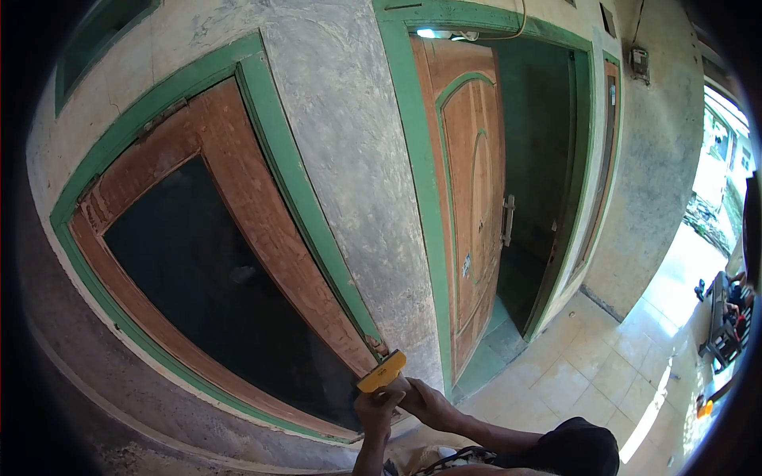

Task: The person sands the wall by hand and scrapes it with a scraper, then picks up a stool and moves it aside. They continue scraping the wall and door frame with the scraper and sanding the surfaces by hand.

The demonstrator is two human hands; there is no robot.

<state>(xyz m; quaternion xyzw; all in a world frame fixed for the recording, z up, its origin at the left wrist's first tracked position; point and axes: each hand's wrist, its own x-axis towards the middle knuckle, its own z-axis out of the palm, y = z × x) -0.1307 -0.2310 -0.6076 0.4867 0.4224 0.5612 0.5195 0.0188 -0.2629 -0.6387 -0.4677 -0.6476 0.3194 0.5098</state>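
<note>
A yellow tool (382, 371) with a flat, wide head rests against the lower right corner of the brown wooden window sash (270, 230). My left hand (376, 408) is closed just below the tool's head, with its fingers at the lower edge. Close beside it on the right, my right hand (426, 403) is wrapped round the tool's handle. Dark glass fills the sash, and a green frame (274, 111) surrounds it. The wood near the tool looks rough and patchy.
A brown door (476, 198) with green trim stands partly open in a green frame right of the grey wall strip (341, 143). Pale floor tiles (563, 381) extend to the right, where a dark bench (721, 317) holds some items. A meter box (640, 65) hangs above.
</note>
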